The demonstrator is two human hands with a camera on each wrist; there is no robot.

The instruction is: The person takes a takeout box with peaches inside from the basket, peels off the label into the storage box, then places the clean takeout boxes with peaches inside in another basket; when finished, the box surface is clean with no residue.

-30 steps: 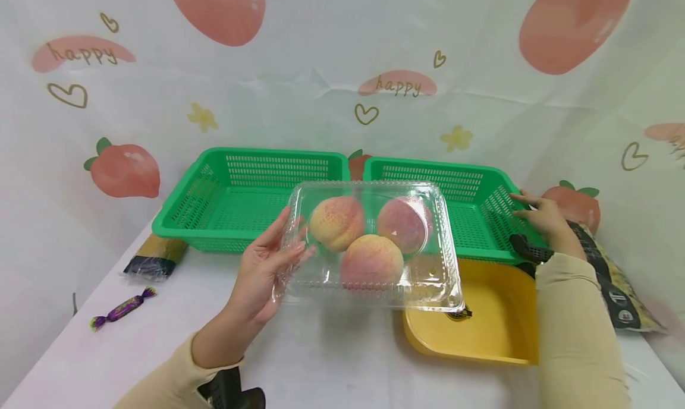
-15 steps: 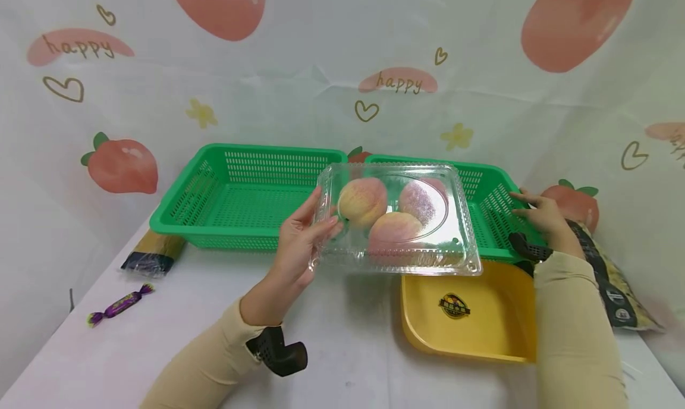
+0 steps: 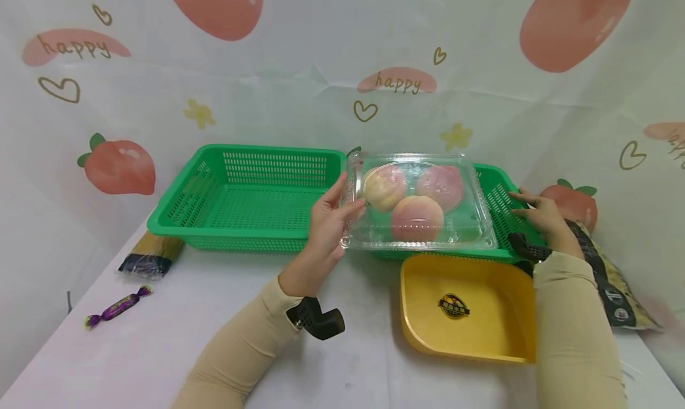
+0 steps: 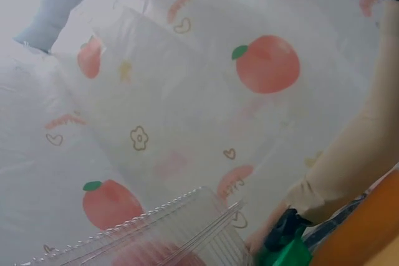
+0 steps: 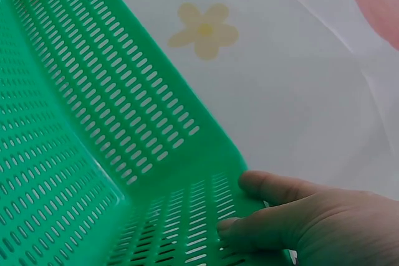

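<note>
My left hand (image 3: pixel 327 223) holds a clear plastic clamshell box (image 3: pixel 473 233) by its left end, thumb over the lid. Inside sit three peaches (image 3: pixel 417 219), pink and yellow. In the head view the box overlaps most of the right green basket (image 3: pixel 500 204), hiding its left part. The ridged edge of the clamshell box (image 4: pixel 206 207) shows at the bottom of the left wrist view. My right hand (image 5: pixel 336 222) grips the right end of that basket at its rim, one digit over the inner slotted wall.
A second green basket (image 3: pixel 257 207) stands at the left. In front of the right basket is a yellow basin (image 3: pixel 481 337) with a round label. A wrapped candy (image 3: pixel 119 307) and a brown packet (image 3: pixel 152 254) lie left; a dark-and-yellow bag (image 3: pixel 615 290) lies right.
My left hand has carried the box of peaches right and away from me, from in front of the baskets to over the right one. My right hand has stayed at the basket's rim.
</note>
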